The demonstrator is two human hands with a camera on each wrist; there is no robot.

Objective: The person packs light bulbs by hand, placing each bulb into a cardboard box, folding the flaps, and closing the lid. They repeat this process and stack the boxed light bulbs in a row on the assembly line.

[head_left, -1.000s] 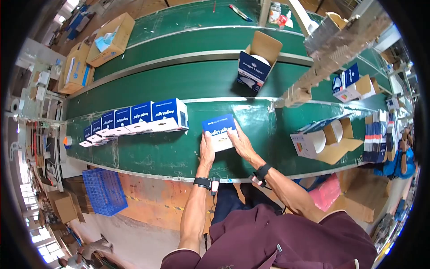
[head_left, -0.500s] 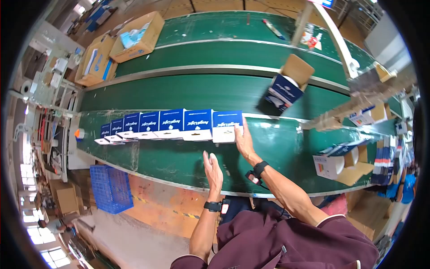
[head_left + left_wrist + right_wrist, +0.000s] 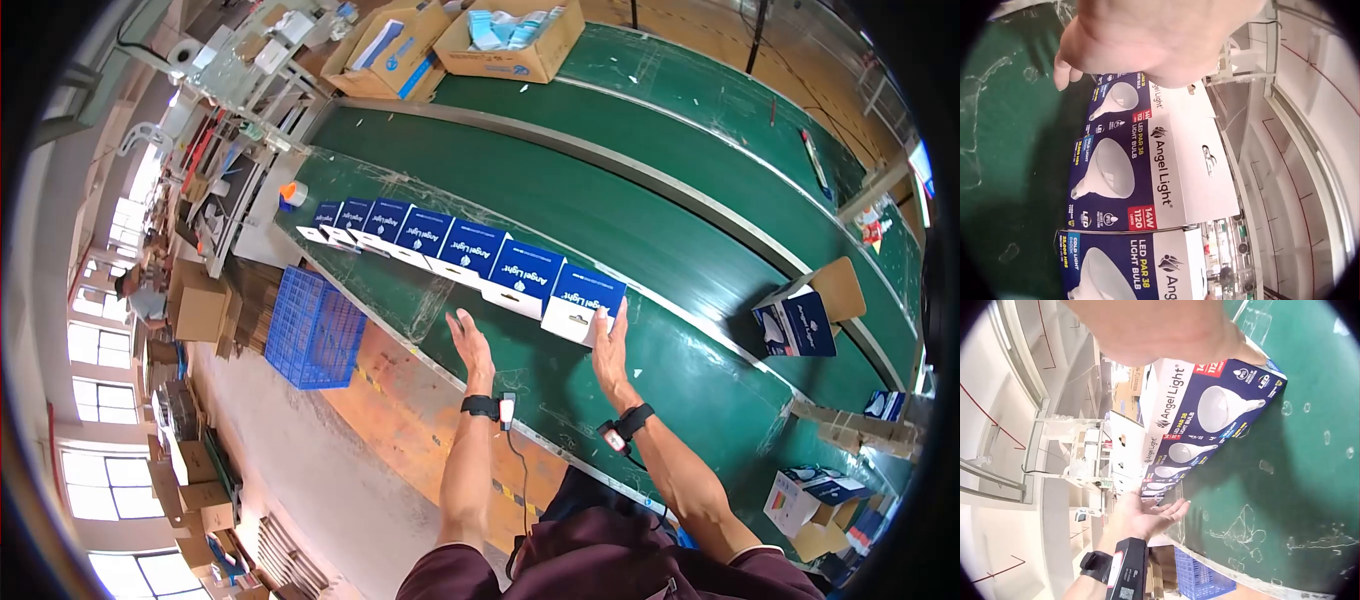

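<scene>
A row of several blue-and-white Angel Light bulb boxes (image 3: pixel 470 248) stands on the green work surface (image 3: pixel 690 400). At the row's near right end, my right hand (image 3: pixel 610 358) rests against the last light bulb box (image 3: pixel 588 292), its straight fingers along the box's outer side and the thumb by the front. My left hand (image 3: pixel 472 350) is held in front of the row, fingers extended, with nothing in it. Pictures of a PAR 38 bulb show on the box faces (image 3: pixel 1110 175) in the left wrist view.
An open blue bulb carton (image 3: pixel 795 325) stands on the belt at right, and another opened box (image 3: pixel 795 500) sits nearer. Cardboard boxes (image 3: pixel 515 55) are at the far end. Beside the bench edge is a blue plastic crate (image 3: pixel 315 330). An orange-and-white tape roll (image 3: pixel 293 193) lies beyond the row.
The box held in both hands a second ago now stands at the row's right end. My left hand has come off it, while the right stays against it. The head view has turned left.
</scene>
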